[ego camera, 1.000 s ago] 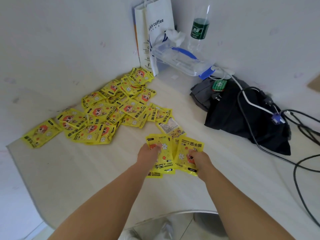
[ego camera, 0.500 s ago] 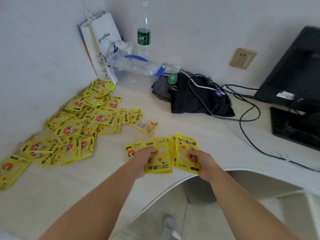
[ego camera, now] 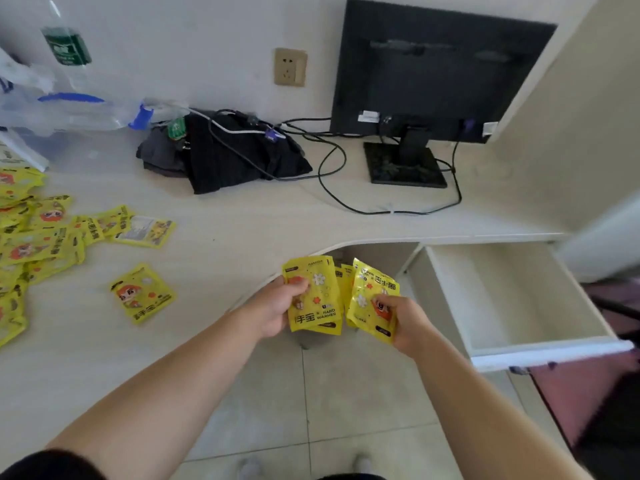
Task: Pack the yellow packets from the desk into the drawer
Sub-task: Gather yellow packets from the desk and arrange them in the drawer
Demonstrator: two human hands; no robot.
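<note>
Head view crops our packet pile [ego camera: 31, 244] at the desk's [ego camera: 242, 220] left edge. Left hand [ego camera: 277, 308] and right hand [ego camera: 407, 322] pinch fanned hand-warmer packets [ego camera: 317, 296] past its front edge, beside the open drawer [ego camera: 512, 292].

A home office corner: a pale built-in desk [ego camera: 263, 216] with monitor [ego camera: 436, 74], wall socket [ego camera: 290, 66], tangled cables [ego camera: 332, 174].

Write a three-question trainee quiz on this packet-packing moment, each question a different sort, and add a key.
1. True or false: the drawer is pulled open.
2. The left hand and right hand each grip: A) cables B) yellow packets C) nothing.
3. Fill in: loose packets on the desk lie to the person's ____.

Key: 1 true; 2 B; 3 left.
</note>
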